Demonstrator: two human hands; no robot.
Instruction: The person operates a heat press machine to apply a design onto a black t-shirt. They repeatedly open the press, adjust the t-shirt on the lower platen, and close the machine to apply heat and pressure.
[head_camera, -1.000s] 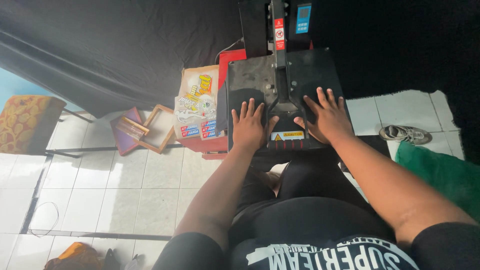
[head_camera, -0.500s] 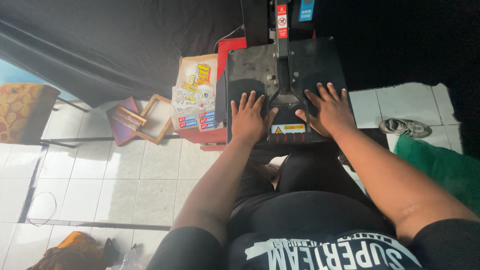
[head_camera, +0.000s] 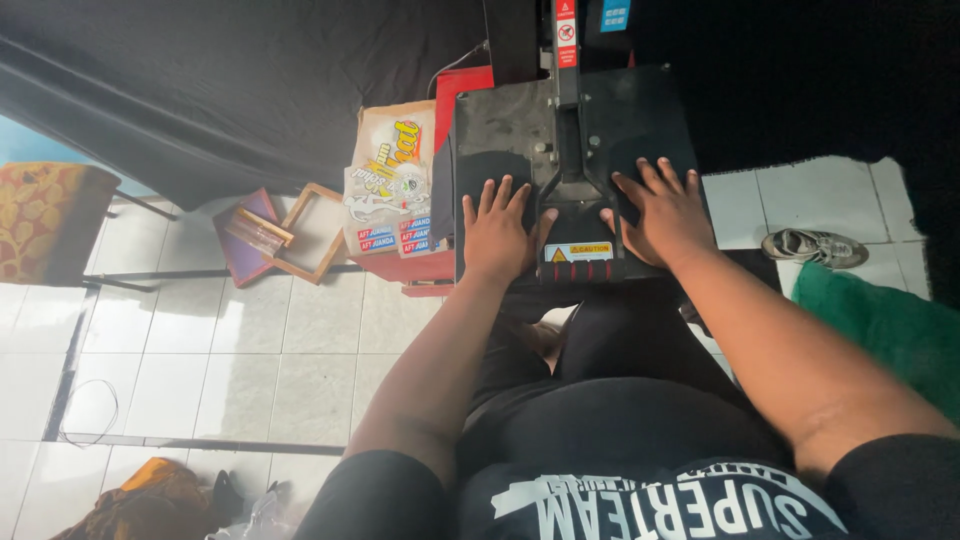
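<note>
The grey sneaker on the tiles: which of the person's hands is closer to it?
The right hand. It lies flat on the black press plate, with the sneaker out past it on the floor. The left hand lies flat on the plate's far side.

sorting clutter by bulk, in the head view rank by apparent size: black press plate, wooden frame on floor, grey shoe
1. black press plate, though nearer the camera
2. wooden frame
3. grey shoe, close to the frame, so unsure
</note>
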